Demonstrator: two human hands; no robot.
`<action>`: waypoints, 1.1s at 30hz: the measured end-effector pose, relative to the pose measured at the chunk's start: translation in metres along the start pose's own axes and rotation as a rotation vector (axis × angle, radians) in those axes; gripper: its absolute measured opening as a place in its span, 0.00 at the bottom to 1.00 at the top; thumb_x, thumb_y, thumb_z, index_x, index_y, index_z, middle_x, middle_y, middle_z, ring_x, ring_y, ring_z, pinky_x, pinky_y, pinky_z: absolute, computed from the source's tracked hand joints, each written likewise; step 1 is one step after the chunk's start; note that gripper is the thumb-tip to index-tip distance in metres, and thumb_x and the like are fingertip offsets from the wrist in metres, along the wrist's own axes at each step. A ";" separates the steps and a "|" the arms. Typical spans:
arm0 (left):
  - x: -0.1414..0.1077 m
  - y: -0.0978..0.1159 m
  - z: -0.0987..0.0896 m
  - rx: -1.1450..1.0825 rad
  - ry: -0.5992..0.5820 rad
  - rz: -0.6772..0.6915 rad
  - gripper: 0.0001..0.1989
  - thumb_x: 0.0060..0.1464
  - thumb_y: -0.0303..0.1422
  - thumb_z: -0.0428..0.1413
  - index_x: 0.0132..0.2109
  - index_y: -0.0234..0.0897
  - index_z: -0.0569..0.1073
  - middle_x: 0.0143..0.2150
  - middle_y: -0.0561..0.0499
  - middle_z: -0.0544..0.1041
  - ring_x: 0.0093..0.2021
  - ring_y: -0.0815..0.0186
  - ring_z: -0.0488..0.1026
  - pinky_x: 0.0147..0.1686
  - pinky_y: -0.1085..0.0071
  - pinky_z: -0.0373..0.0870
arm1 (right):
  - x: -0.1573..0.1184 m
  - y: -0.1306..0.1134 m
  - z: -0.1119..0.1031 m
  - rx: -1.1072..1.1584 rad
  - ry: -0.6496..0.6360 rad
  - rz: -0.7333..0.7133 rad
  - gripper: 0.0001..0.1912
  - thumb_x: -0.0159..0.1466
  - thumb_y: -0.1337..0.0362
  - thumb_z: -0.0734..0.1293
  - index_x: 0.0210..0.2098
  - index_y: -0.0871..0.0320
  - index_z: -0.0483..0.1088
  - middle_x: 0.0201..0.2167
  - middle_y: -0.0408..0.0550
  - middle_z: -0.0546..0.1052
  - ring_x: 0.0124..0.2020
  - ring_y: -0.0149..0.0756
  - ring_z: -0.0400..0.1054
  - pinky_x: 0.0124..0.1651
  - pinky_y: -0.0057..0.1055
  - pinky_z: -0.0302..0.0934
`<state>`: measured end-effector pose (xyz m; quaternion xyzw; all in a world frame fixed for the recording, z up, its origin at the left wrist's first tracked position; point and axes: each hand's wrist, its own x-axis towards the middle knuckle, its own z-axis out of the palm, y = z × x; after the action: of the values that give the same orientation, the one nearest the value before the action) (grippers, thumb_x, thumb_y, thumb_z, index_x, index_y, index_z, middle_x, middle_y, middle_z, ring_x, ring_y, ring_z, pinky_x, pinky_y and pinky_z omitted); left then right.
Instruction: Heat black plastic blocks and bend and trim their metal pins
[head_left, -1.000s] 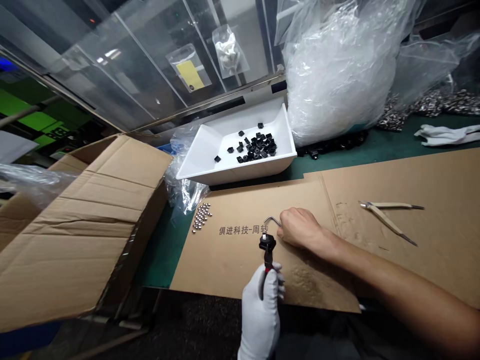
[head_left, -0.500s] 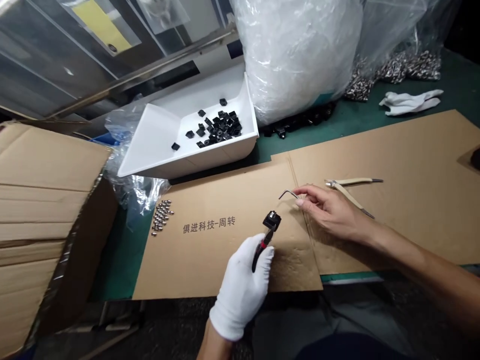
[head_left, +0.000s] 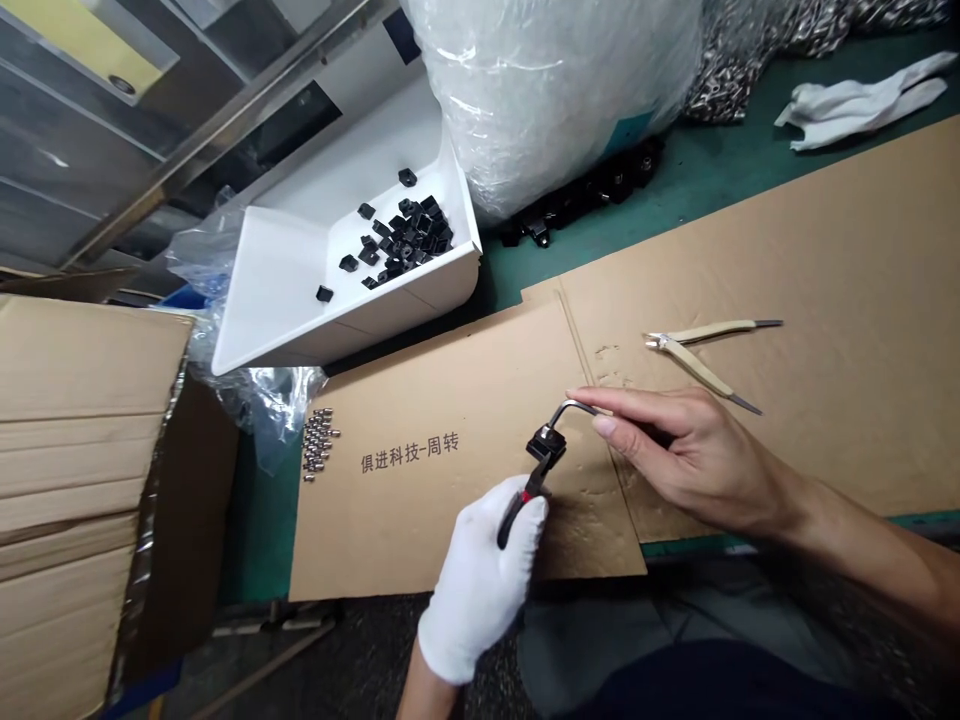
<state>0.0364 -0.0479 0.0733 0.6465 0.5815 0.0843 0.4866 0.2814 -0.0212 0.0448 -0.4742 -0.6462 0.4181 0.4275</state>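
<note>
Head view: tan cardboard sheet (head_left: 450,530) on green tabletop (head_left: 720,210). White-gloved left hand (head_left: 476,585) clenches red-handled pliers (head_left: 517,510) gripping a small black block (head_left: 546,445); bare right hand (head_left: 697,460) pinches a steel L-shaped hex key (head_left: 574,407), its tip hidden at the block.

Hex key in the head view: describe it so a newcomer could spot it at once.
On the cardboard sheet, look just right of the printed Chinese text. The thin bent hex key is pinched in the bare right hand. Its end meets the black block gripped by the red-handled pliers in the gloved left hand, unlike the beige-handled pliers lying loose nearby.
</note>
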 end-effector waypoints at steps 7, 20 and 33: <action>0.003 0.002 -0.002 0.025 -0.022 -0.018 0.15 0.69 0.43 0.48 0.38 0.39 0.70 0.34 0.53 0.70 0.37 0.64 0.67 0.44 0.69 0.62 | 0.004 0.000 -0.005 -0.003 -0.086 0.053 0.18 0.71 0.68 0.64 0.59 0.54 0.74 0.57 0.42 0.78 0.57 0.32 0.73 0.62 0.27 0.66; 0.002 0.001 -0.004 -0.020 -0.110 -0.023 0.15 0.69 0.44 0.48 0.39 0.39 0.71 0.35 0.53 0.71 0.37 0.65 0.66 0.43 0.69 0.61 | -0.001 -0.006 -0.007 0.117 -0.243 0.249 0.19 0.72 0.58 0.62 0.60 0.50 0.73 0.24 0.40 0.76 0.24 0.32 0.68 0.27 0.28 0.62; -0.011 0.000 0.027 -0.460 -0.122 -0.114 0.21 0.70 0.47 0.43 0.40 0.36 0.70 0.30 0.51 0.70 0.29 0.68 0.66 0.32 0.69 0.64 | -0.016 -0.011 0.006 0.412 -0.284 0.436 0.20 0.74 0.54 0.60 0.63 0.48 0.68 0.21 0.35 0.53 0.21 0.27 0.48 0.22 0.25 0.45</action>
<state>0.0512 -0.0713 0.0640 0.4889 0.5520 0.1478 0.6590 0.2759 -0.0403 0.0514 -0.4419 -0.4843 0.6836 0.3206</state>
